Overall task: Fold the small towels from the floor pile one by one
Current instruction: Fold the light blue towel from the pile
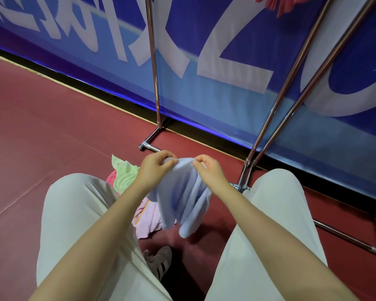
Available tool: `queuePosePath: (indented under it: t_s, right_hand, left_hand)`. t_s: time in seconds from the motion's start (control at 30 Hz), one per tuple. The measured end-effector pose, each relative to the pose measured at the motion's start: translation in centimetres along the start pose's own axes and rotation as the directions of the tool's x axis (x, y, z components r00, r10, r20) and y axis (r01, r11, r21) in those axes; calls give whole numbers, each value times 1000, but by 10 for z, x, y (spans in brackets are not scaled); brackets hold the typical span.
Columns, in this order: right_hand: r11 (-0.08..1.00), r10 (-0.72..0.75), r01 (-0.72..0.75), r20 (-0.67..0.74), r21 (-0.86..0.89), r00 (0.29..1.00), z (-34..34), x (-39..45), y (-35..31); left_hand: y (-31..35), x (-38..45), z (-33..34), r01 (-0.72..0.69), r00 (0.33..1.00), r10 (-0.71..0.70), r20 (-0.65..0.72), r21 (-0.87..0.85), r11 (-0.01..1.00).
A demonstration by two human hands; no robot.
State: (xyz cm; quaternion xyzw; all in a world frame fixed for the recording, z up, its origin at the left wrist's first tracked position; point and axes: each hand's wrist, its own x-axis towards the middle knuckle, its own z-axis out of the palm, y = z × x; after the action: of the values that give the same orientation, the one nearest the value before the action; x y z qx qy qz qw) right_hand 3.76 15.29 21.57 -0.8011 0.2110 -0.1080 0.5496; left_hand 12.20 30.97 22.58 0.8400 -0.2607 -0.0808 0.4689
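A light blue towel hangs crumpled in the air between my knees. My left hand pinches its top edge on the left. My right hand pinches the same edge on the right, close to the left hand. Below and to the left, the floor pile holds a green towel, a pink towel and a sliver of a red one. My left forearm and the blue towel hide part of the pile.
A chrome rack's foot and upright stand just beyond the hands; slanted poles rise at right and a bar runs along the floor. A blue banner lines the red floor. A shoe sits below.
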Motion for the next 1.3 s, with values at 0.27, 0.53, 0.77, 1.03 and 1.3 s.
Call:
queuePosePath:
  t_s: [0.27, 0.53, 0.77, 1.03, 1.3]
  right_hand:
    - [995, 104, -103, -153, 14, 983, -18, 11, 4]
    - [989, 148, -145, -149, 34, 978, -32, 8, -1]
    - [989, 143, -133, -164, 71, 976, -32, 4, 1]
    - [904, 224, -240, 87, 353, 971, -17, -10, -4]
    - [633, 242, -235, 99, 738, 965, -3, -7, -24]
  left_hand:
    - [-17, 0, -10, 75, 992, -98, 81, 247, 966]
    - [-37, -4, -23, 350, 932, -362, -9, -232, 907]
    - [-22, -14, -22, 407, 890, -439, 124, -650, 642]
    - [1, -20, 9, 328, 908, -417, -44, -543, 773]
    - [21, -10, 31, 307, 891, -454, -1, -735, 605]
